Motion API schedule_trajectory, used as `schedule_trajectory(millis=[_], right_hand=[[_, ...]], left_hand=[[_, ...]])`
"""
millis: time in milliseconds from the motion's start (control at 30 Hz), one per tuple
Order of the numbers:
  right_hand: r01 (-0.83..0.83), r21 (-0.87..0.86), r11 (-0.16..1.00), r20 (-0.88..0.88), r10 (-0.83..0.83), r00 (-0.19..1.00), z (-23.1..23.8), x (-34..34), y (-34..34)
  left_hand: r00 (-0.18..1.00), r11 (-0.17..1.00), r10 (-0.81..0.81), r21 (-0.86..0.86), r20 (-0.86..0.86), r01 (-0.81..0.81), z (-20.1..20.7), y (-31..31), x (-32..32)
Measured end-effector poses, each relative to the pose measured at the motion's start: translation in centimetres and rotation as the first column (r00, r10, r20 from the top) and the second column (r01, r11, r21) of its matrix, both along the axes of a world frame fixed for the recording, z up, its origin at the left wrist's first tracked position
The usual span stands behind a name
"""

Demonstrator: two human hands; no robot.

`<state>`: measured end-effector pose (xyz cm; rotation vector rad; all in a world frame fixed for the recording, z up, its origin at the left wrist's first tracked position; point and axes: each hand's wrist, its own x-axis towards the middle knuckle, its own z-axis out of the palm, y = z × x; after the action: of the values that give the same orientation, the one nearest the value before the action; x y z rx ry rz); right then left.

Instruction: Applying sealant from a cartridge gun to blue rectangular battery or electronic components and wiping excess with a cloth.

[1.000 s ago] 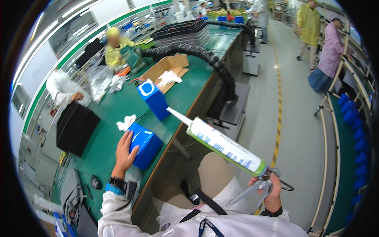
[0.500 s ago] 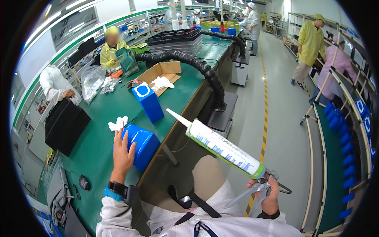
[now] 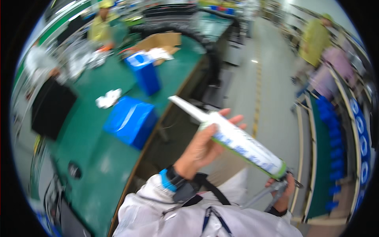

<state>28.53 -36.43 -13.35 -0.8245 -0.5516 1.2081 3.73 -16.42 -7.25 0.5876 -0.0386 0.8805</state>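
The sealant cartridge [image 3: 250, 148] hangs beside the bench [image 3: 98, 170] in my caulking gun [image 3: 281, 185]. My right hand [image 3: 288, 192] grips the gun; my left hand [image 3: 203, 148] spreads its fingers around the cartridge, hold unclear. Apparently I'm steadying it; next calls for guiding the nozzle [image 3: 188, 108].

Green table [image 3: 94, 158] is carrying nearer blue block [image 3: 128, 120] by its edge, farther blue block [image 3: 146, 75] standing upright, crumpled white cloth [image 3: 108, 98], opened cardboard [image 3: 167, 40], plastic bags [image 3: 79, 59], black box [image 3: 53, 108], dark mouse [image 3: 74, 170].
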Motion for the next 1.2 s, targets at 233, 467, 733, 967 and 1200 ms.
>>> schedule_trajectory(millis=[233, 467, 733, 967, 1200], right_hand=[[-0.205, 0.033, 0.978, -0.112, 0.207, 0.972, 1.7, -0.7, 1.9], [-0.244, 0.202, 0.948, -0.267, 0.293, 0.918, 0.1, 2.1, 0.6], [-0.379, -0.012, 0.925, -0.343, 0.352, 0.871, -1.0, 1.4, 0.2], [-0.463, -0.089, 0.882, -0.347, 0.408, 0.845, -0.4, 1.1, 3.6], [-0.592, -0.048, 0.805, -0.463, 0.507, 0.727, -0.3, 1.4, 5.9]], left_hand=[[0.99, 0.96, 0.135, -0.245, -0.032, -0.138, -1.8, -0.4, -0.8], [0.977, 0.937, 0.209, -0.296, 0.041, -0.187, -0.9, -1.2, 0.3], [0.964, 0.887, 0.267, -0.391, -0.003, -0.247, -2.6, -3.4, 0.0], [0.933, 0.855, 0.346, -0.378, -0.095, -0.356, -3.9, -3.9, -1.5], [0.931, 0.86, 0.323, -0.358, -0.169, -0.363, -4.4, -4.8, -4.4]])
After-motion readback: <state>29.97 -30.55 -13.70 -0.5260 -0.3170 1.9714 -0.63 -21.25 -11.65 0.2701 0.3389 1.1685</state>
